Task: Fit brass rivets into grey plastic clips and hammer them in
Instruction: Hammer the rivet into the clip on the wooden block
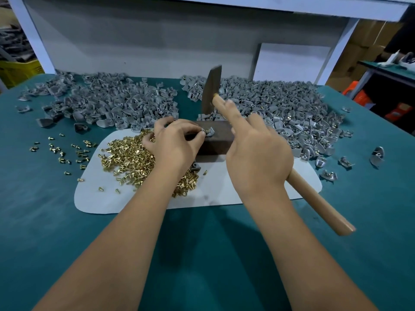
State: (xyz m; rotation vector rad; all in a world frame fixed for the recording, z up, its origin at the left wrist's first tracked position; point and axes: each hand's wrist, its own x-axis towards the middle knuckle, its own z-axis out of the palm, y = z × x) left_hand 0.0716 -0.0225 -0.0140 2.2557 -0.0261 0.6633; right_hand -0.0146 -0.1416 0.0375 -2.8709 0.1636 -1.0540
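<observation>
My left hand (177,142) pinches a grey plastic clip (209,132) with a brass rivet in it, holding it on top of a dark brown block (219,140). My right hand (256,158) grips the wooden handle of a hammer (314,198), index finger stretched along it. The dark hammer head (211,90) is raised above the block, a little behind the clip. A heap of loose brass rivets (130,158) lies on a white mat (107,198) under my left hand.
Two big heaps of grey clips fill the back of the green table: one at left (112,102), one at right (287,108). Stray rivets (62,151) and stray clips (377,156) lie scattered. A white board (292,61) leans on the back wall.
</observation>
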